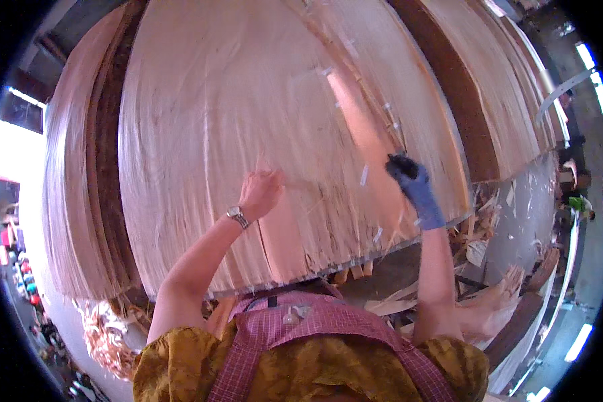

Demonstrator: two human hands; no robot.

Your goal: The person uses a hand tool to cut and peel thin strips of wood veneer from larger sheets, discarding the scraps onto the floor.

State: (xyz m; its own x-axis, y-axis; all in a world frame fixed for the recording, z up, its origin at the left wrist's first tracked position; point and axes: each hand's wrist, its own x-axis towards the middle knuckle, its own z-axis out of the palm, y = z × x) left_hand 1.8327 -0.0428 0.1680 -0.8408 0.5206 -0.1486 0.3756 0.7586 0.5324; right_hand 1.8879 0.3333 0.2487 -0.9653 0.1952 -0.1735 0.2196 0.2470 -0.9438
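Observation:
A broad stack of pale wood veneer sheets (201, 134) spreads out in front of me. Over its middle is my bare left hand (262, 190), fingers curled closed and a little blurred; what they grip, if anything, I cannot make out. Below that hand a narrow reddish veneer strip (283, 244) runs to the near edge. My right hand (412, 184), in a blue glove with dark fingers, is closed at the lower end of a long split in the top sheet. Whatever it holds is hidden. An orange-toned band of wood (358, 120) shows beside this split.
Small white tape pieces (364, 175) lie along the split. More veneer stacks stand at left (80, 161) and right (496, 87), beyond dark gaps. Curled wood shavings (110, 338) lie at lower left; torn veneer scraps (496, 301) pile up at lower right.

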